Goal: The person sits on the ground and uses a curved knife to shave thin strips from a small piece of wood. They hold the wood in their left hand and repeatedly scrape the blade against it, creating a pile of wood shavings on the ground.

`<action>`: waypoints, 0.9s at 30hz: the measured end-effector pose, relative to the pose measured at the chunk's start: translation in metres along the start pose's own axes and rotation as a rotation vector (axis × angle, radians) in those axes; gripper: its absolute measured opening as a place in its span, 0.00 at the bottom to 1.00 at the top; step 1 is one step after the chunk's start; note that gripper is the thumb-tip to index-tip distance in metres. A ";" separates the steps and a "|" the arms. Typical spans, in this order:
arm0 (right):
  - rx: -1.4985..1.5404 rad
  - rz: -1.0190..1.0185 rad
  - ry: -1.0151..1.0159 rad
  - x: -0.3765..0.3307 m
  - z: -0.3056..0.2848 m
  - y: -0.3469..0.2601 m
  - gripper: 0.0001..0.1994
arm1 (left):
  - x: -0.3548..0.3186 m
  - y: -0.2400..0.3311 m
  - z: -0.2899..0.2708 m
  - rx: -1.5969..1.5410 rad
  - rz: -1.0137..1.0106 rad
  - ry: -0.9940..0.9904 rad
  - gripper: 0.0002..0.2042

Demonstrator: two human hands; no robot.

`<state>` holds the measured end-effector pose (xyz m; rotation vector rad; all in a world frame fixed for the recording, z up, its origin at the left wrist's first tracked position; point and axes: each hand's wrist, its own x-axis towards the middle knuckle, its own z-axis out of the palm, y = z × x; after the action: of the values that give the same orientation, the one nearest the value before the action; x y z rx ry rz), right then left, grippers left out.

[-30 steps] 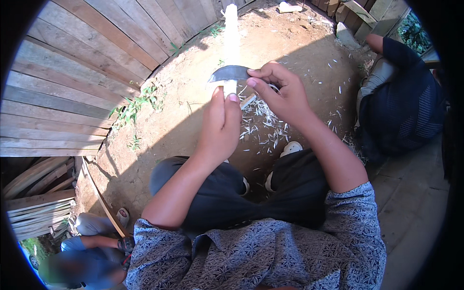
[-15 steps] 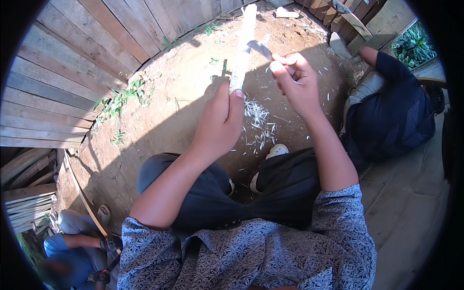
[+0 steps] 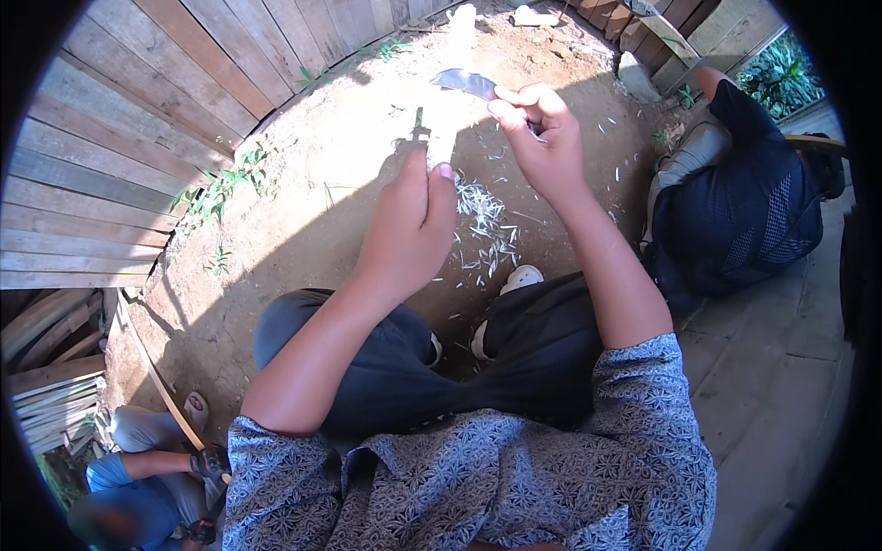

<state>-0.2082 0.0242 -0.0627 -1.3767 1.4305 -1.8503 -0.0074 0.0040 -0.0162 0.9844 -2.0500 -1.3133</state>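
My left hand (image 3: 412,220) is wrapped round the near end of a pale wooden stick (image 3: 442,140), which points away from me and is bleached by sunlight further out. In my right hand (image 3: 546,147) is a knife with a short curved blade (image 3: 467,83); its handle is mostly hidden by my fingers. The blade lies across the stick's upper part, and whether it touches the wood I cannot tell. White wood shavings (image 3: 482,213) are scattered on the dirt below, between my hands and my feet.
A plank wall (image 3: 110,156) curves along the left, with green weeds (image 3: 219,197) at its foot. One person in dark clothes (image 3: 740,197) sits close on my right, on wooden boards (image 3: 763,395). Another person (image 3: 138,487) at lower left holds a long wooden strip (image 3: 156,372).
The knife has swung to lie more crosswise over the stick, its tip further left. My right hand has moved slightly left and up. My left hand still grips the stick.
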 end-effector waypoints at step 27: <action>-0.193 0.119 -0.185 -0.026 0.021 -0.037 0.08 | 0.002 -0.008 -0.003 -0.263 -0.064 0.054 0.15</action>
<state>-0.1707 0.0486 -0.0412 -1.4753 1.5894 -1.5019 -0.0043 -0.0016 -0.0220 0.9609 -1.7630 -1.5264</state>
